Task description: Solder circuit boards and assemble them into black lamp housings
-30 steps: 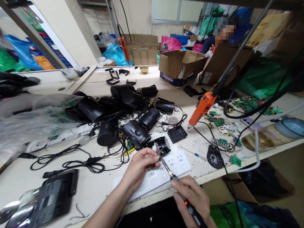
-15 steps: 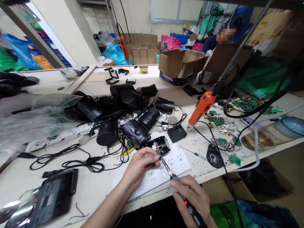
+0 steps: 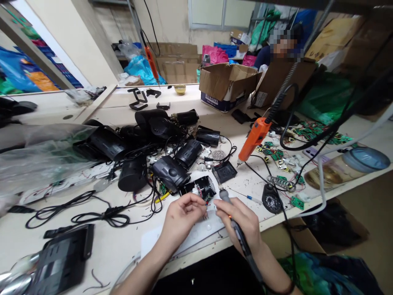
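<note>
My left hand (image 3: 184,215) is closed in a pinch over the white socket strip (image 3: 149,241), on thin wires (image 3: 206,202) with a red bit showing at the fingertips. Just beyond it lies an opened black housing (image 3: 208,185) with wiring inside. A soldering iron (image 3: 225,196) is gripped in my right hand (image 3: 242,223), its handle slanting up and away past the fingers. The right thumb and forefinger come close to the left fingertips; whether they pinch something too is unclear. The iron's tip is hard to make out against the housing and bench.
An orange electric screwdriver (image 3: 253,139) hangs over the bench. Several black housings (image 3: 170,172) with cords lie in a heap. A coil stand (image 3: 281,184), a small screwdriver (image 3: 249,197) and circuit boards (image 3: 274,155) are to the right. Behind stands a cardboard box (image 3: 227,84); a person sits beyond.
My right hand has moved up and closer to my left fingertips. The iron's tip, previously at those fingertips, has swung away and now points past them toward the housing.
</note>
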### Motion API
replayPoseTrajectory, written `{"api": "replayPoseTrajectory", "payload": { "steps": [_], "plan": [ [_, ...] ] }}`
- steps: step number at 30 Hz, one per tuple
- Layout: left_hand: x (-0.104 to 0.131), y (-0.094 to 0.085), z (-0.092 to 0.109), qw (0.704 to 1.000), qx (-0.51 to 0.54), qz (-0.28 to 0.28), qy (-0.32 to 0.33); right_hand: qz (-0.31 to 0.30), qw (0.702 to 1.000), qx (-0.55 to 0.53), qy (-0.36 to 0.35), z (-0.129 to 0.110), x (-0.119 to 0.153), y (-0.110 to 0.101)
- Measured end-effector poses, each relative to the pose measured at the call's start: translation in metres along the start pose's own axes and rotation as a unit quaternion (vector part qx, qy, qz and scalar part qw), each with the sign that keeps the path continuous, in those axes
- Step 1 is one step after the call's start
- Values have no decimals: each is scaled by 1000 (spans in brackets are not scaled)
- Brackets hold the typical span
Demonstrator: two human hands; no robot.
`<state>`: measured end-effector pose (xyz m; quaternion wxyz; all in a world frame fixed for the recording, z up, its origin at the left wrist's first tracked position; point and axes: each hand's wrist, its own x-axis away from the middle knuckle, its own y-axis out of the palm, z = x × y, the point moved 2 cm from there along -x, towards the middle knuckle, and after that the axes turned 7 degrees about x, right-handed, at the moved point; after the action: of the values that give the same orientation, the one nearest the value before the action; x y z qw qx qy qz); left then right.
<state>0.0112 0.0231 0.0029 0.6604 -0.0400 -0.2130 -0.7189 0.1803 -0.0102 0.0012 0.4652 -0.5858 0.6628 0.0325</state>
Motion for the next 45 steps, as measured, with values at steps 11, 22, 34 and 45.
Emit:
{"api": "replayPoseTrajectory", "payload": {
  "steps": [11,22,34,45],
  "plan": [
    [-1,5,-2,1000,7,-15,26,-61,998,18,-22,0,-10,19],
    [0,1,2,1000,12,-5,15,-9,975,211,-62,46,7,-24],
    [-8,23,0,998,-49,-20,46,70,991,118,0,16,10,-23],
    [-6,20,-6,993,-79,-34,79,-4,1000,10,-2,11,-6,3]
  ]
}}
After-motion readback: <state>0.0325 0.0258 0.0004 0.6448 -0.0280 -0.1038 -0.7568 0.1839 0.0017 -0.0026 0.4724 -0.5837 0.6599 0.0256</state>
